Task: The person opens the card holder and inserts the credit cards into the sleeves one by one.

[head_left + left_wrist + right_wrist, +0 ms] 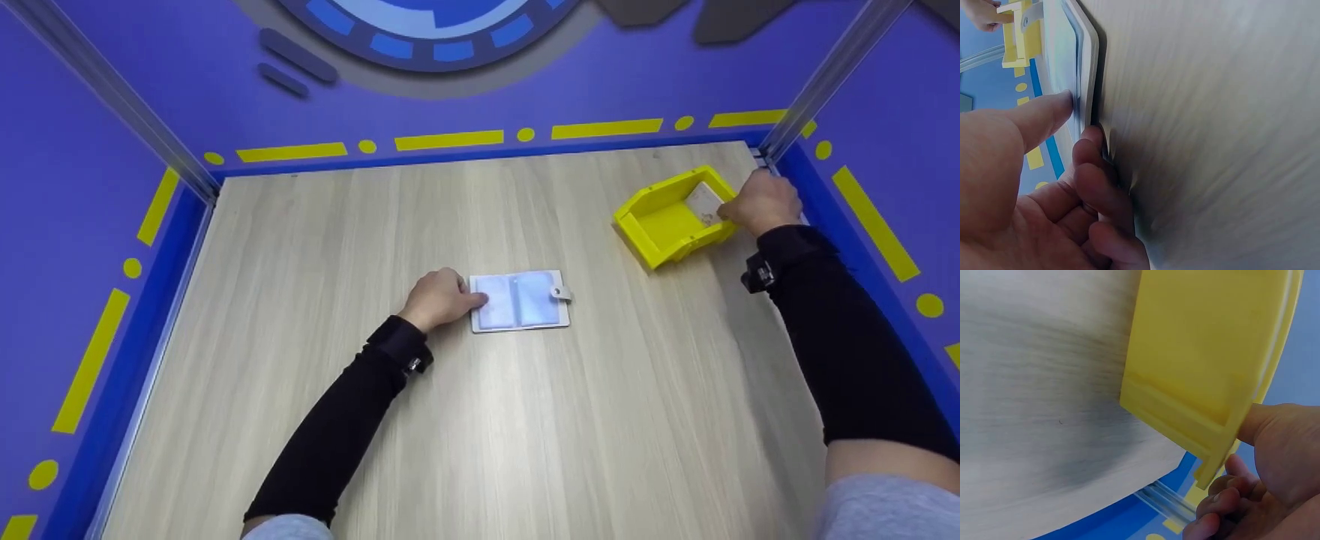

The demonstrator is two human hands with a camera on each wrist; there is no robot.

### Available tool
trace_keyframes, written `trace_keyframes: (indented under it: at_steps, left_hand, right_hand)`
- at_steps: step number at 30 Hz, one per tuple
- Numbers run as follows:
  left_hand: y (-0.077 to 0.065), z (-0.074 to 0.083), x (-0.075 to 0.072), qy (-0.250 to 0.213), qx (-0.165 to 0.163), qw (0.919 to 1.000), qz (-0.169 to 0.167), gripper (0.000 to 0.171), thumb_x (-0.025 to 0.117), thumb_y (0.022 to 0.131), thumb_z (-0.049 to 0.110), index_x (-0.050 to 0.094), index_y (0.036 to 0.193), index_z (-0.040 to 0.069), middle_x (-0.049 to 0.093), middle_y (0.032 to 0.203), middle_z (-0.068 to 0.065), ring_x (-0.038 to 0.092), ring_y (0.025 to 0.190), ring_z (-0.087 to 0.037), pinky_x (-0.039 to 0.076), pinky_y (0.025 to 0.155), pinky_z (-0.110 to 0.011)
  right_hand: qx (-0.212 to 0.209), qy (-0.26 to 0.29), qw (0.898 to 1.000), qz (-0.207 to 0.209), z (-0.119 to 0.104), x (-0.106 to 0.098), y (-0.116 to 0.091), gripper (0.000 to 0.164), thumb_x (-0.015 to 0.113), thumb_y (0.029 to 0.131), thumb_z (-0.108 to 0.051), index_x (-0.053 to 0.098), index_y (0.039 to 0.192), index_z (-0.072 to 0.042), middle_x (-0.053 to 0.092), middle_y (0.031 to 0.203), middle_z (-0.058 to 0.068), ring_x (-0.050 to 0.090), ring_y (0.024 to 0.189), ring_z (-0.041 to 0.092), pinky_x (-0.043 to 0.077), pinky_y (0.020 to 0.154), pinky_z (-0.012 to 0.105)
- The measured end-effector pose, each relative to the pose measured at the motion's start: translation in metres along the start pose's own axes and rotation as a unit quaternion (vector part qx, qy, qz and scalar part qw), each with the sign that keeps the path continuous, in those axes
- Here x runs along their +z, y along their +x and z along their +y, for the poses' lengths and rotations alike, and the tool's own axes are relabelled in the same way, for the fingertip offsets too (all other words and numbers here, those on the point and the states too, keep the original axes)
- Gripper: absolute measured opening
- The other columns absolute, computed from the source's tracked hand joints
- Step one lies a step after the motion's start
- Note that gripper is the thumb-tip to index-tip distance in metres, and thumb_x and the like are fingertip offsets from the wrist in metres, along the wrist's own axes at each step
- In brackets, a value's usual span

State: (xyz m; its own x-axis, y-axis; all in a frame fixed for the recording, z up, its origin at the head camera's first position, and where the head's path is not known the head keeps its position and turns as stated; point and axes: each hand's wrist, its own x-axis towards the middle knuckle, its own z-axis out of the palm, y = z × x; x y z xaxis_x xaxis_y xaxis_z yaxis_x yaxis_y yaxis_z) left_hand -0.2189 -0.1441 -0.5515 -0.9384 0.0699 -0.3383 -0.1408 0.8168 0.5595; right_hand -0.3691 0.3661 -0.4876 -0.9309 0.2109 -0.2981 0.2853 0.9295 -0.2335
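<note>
In the head view, my left hand (441,298) pinches the left edge of an unfolded card holder (517,301). The holder lies flat on the table, with shiny clear sleeves and a white snap strap on its right side. In the left wrist view, the thumb (1050,115) presses on the sleeve while curled fingers touch the lower edge. Farther right, my right hand (763,202) grips the back wall of a yellow bin (664,221), thumb over the rim, other fingers outside. A pale card (703,202) with a small print leans inside the bin, beside the thumb.
The wooden table (360,240) is enclosed by blue panels (480,112) with yellow markings. Metal posts (832,75) stand at the back corners. The bin sits near the table's back right corner.
</note>
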Motion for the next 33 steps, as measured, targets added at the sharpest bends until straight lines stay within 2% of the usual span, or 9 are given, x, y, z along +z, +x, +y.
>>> trace_keyframes:
  at_steps: [5, 12, 15, 19, 22, 24, 29, 33]
  left_hand:
    - [0.000, 0.001, 0.000, -0.001, -0.001, 1.0000, -0.003, 0.058, 0.081, 0.098, 0.049, 0.047, 0.058, 0.023, 0.038, 0.055, 0.013, 0.037, 0.053, -0.008, 0.028, 0.051, -0.027]
    - [0.000, 0.001, -0.002, 0.007, -0.010, 0.9999, 0.002, 0.057, 0.081, 0.098, 0.050, 0.049, 0.060, 0.022, 0.041, 0.057, 0.011, 0.041, 0.055, -0.010, 0.031, 0.053, -0.028]
    - [0.000, 0.000, -0.001, 0.009, -0.010, 0.9999, 0.002, 0.057, 0.081, 0.098, 0.050, 0.048, 0.060, 0.022, 0.040, 0.058, 0.011, 0.041, 0.055, -0.011, 0.031, 0.053, -0.028]
    - [0.000, 0.000, 0.000, 0.011, -0.011, 0.9999, -0.001, 0.056, 0.081, 0.098, 0.050, 0.050, 0.061, 0.022, 0.042, 0.058, 0.011, 0.043, 0.057, -0.011, 0.032, 0.054, -0.029]
    - [0.000, 0.000, 0.001, 0.013, -0.012, 0.9998, 0.001, 0.054, 0.081, 0.098, 0.050, 0.052, 0.062, 0.021, 0.043, 0.060, 0.010, 0.045, 0.059, -0.012, 0.034, 0.056, -0.030]
    - [0.000, 0.000, 0.001, 0.012, -0.013, 0.9998, 0.004, 0.053, 0.081, 0.097, 0.050, 0.053, 0.063, 0.021, 0.045, 0.061, 0.010, 0.046, 0.061, -0.013, 0.034, 0.057, -0.030]
    - [-0.001, 0.001, 0.001, 0.012, -0.010, 0.9999, 0.004, 0.055, 0.081, 0.098, 0.050, 0.051, 0.061, 0.021, 0.043, 0.060, 0.010, 0.044, 0.060, -0.013, 0.033, 0.056, -0.030]
    - [-0.001, 0.001, 0.000, 0.016, -0.005, 0.9999, 0.003, 0.055, 0.081, 0.098, 0.049, 0.051, 0.060, 0.021, 0.043, 0.060, 0.010, 0.044, 0.059, -0.012, 0.032, 0.056, -0.029]
  right_hand:
    - [-0.002, 0.001, 1.000, -0.001, 0.001, -0.002, -0.001, 0.063, 0.076, 0.100, -0.034, 0.055, 0.133, 0.016, 0.059, 0.121, 0.031, 0.055, 0.107, 0.047, 0.053, 0.094, 0.058]
    - [-0.012, 0.007, 1.000, 0.003, -0.001, -0.011, -0.004, 0.044, 0.071, 0.103, -0.033, 0.064, 0.113, 0.010, 0.055, 0.098, 0.021, 0.055, 0.093, 0.041, 0.047, 0.078, 0.047]
    - [-0.011, 0.013, 1.000, 0.009, -0.003, -0.013, -0.007, 0.040, 0.070, 0.104, -0.032, 0.067, 0.106, 0.008, 0.059, 0.092, 0.020, 0.058, 0.090, 0.040, 0.048, 0.074, 0.045]
    - [-0.022, 0.019, 0.999, 0.019, -0.004, -0.015, -0.011, 0.040, 0.066, 0.105, -0.028, 0.072, 0.113, 0.011, 0.070, 0.107, 0.031, 0.064, 0.100, 0.046, 0.052, 0.081, 0.052]
    - [-0.032, 0.022, 0.999, 0.021, -0.003, -0.018, -0.014, 0.043, 0.063, 0.106, -0.026, 0.071, 0.126, 0.012, 0.068, 0.128, 0.036, 0.062, 0.113, 0.053, 0.052, 0.091, 0.059]
    - [-0.036, 0.026, 0.999, 0.020, -0.004, -0.019, -0.017, 0.044, 0.060, 0.107, -0.026, 0.070, 0.130, 0.011, 0.065, 0.134, 0.037, 0.060, 0.118, 0.055, 0.052, 0.093, 0.060]
    - [-0.053, 0.051, 0.997, 0.034, -0.006, -0.021, -0.026, 0.041, 0.059, 0.108, -0.027, 0.073, 0.124, 0.008, 0.068, 0.126, 0.034, 0.061, 0.107, 0.048, 0.050, 0.079, 0.049]
    - [-0.074, 0.082, 0.993, 0.051, -0.015, -0.026, -0.038, 0.043, 0.057, 0.109, -0.030, 0.071, 0.125, 0.007, 0.067, 0.129, 0.032, 0.060, 0.108, 0.043, 0.046, 0.073, 0.041]
